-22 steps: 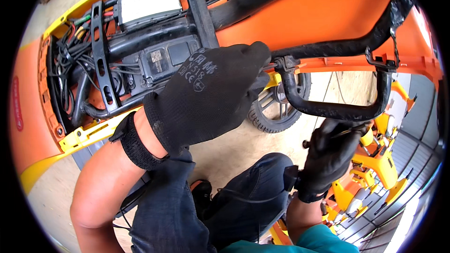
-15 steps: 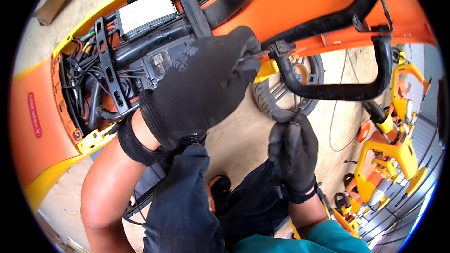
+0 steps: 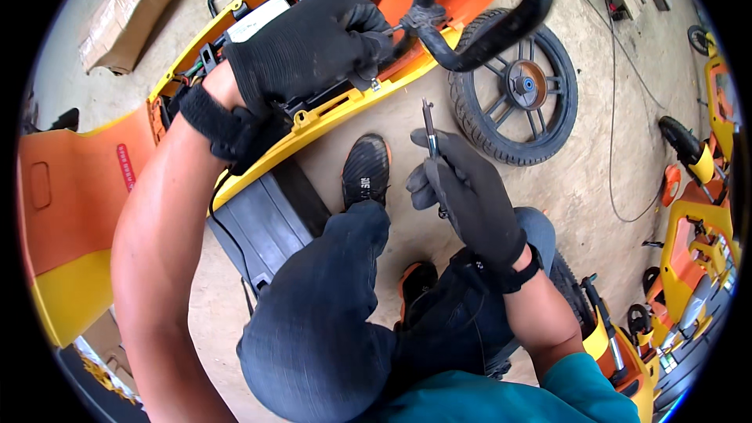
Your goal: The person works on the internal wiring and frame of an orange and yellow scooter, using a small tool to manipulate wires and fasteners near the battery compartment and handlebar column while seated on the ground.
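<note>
My left hand [image 3: 313,43], in a black glove, is closed over the yellow-and-orange vehicle body [image 3: 407,82]. Its fingers grip a thin metal rod [image 3: 396,29] that reaches to a joint on a bent black tube [image 3: 470,55]; the rod's other end is hidden in the glove. My right hand [image 3: 470,196], gloved too, is raised over the floor with a slim metal tool [image 3: 430,129] in its fingers. The tool's notched tip points up and away from me. It touches nothing else. Beneath my left hand, a white-topped box [image 3: 258,19] shows only in part.
A black spoked wheel [image 3: 523,86] lies near the tube. By my left leg rests a dark grey case [image 3: 266,219]. A cardboard box [image 3: 141,8] is at the far left. More yellow frames [image 3: 693,243] stand at the right, and a thin cable [image 3: 614,125] crosses the floor.
My view has shifted, showing more floor. My right hand has come away from below the black tube, bringing the metal tool into sight. My left hand still grips the rod at the joint.
</note>
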A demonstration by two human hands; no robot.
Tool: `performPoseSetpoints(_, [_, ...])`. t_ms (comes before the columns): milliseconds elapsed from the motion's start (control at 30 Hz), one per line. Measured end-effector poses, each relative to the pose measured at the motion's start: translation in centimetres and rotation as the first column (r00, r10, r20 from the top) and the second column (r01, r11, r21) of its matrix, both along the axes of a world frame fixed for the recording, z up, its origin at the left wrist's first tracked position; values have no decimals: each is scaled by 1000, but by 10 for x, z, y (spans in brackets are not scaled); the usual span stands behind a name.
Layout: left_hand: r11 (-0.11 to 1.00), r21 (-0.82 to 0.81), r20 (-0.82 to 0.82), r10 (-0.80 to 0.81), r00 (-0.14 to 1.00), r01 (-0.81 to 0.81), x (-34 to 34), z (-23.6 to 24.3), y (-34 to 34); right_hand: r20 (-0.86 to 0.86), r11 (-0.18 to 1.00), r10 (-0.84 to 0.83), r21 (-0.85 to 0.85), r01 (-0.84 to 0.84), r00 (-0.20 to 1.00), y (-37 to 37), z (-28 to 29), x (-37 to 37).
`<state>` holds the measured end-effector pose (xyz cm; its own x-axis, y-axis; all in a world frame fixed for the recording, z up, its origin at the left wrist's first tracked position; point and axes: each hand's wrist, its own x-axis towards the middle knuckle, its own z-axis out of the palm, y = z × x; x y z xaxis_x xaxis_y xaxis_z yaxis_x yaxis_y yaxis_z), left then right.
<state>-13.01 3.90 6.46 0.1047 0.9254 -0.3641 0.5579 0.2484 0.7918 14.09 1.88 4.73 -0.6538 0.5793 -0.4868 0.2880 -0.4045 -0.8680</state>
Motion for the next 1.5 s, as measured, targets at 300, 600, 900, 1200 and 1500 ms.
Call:
performPoseSetpoints(300, [990, -142, 24, -22, 999, 26, -1, 14, 14, -66, 996, -85, 29, 87, 994, -8, -7, -9])
performPoseSetpoints(600, [976, -212, 10, -52, 999, 53, 0, 20, 21, -146, 991, -127, 22, 132, 981, 3, 7, -13])
performPoseSetpoints(900, [937, -350, 150, 67, 986, -10, 8, 25, 19, -143, 886, -181, 407, 224, 973, 44, 23, 31])
performPoseSetpoints(1200, [941, -335, 63, -22, 998, 42, 1, 24, 27, -159, 653, 54, 753, 86, 986, 93, 49, -7])
performPoseSetpoints(1500, [924, -380, -169, -119, 978, 47, 16, 42, 37, -204, 541, 116, 834, 110, 972, 111, 29, -21])
